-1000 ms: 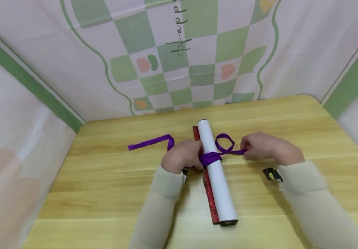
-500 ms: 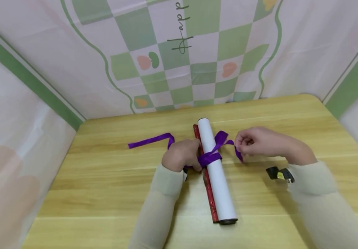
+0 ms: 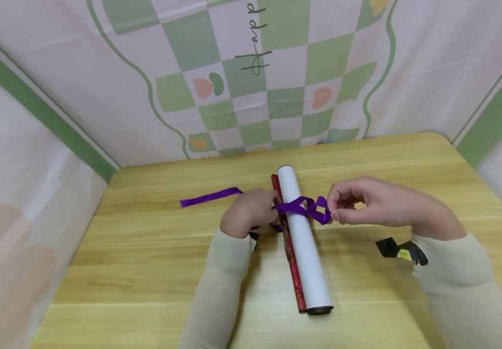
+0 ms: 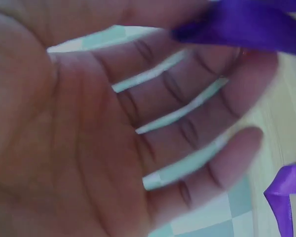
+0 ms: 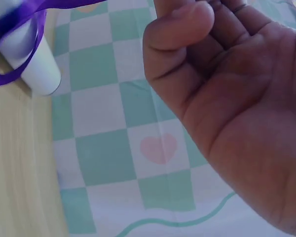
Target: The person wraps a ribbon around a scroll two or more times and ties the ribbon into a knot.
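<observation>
A white roll [image 3: 311, 266] with a dark end cap lies lengthwise on the table, a narrow red patterned strip [image 3: 295, 283] along its left side. Purple ribbon [image 3: 295, 207] crosses the upper half of the roll and twists into small loops on its right. At the roll's left my left hand [image 3: 248, 211] pinches ribbon between thumb and forefinger; the other fingers stretch out apart in the left wrist view. To the right, my right hand [image 3: 370, 201] pinches the looped ribbon at its fingertips. Those fingertips are cut off at the top of the right wrist view.
The loose ribbon tail [image 3: 207, 198] trails left over the wooden table [image 3: 146, 271]. Behind the table hangs a green-and-white checked cloth [image 3: 251, 111], with pale cloth walls at both sides. A wrist camera [image 3: 401, 251] sits under my right cuff.
My right hand moves left toward the roll, and the ribbon's single loop becomes smaller twisted ones. My left hand shifts slightly up and left, drawing ribbon across the roll.
</observation>
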A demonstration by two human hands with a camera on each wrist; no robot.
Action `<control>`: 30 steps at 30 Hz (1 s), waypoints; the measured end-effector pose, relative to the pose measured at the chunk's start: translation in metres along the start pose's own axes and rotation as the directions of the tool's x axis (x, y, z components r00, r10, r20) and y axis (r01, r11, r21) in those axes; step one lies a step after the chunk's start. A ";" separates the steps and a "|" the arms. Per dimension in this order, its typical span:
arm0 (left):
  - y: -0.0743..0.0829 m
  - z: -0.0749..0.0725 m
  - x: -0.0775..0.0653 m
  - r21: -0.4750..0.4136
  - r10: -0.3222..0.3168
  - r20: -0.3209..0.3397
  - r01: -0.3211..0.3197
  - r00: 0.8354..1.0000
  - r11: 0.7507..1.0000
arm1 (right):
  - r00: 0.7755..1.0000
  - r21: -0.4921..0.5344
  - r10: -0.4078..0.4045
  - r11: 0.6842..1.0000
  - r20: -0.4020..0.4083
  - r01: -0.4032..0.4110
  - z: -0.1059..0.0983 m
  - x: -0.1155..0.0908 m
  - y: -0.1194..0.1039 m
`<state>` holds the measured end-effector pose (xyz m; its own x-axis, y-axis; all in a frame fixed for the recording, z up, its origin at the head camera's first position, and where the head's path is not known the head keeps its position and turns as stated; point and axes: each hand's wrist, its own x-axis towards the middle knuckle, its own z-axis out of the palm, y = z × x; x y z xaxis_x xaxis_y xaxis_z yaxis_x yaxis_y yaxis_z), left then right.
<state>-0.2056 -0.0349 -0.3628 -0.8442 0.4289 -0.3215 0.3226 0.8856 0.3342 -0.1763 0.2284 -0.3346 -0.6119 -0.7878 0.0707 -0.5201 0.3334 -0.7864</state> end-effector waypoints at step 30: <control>-0.003 0.001 0.008 0.020 0.038 -0.053 -0.037 0.998 0.999 | 0.957 0.124 0.082 0.991 -0.279 -0.049 0.034 0.041 -0.001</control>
<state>-0.2133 -0.0338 -0.3675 -0.8528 0.4519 -0.2618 0.3618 0.8727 0.3278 -0.1806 0.1784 -0.3522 -0.7941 -0.5823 0.1742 -0.4116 0.3043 -0.8591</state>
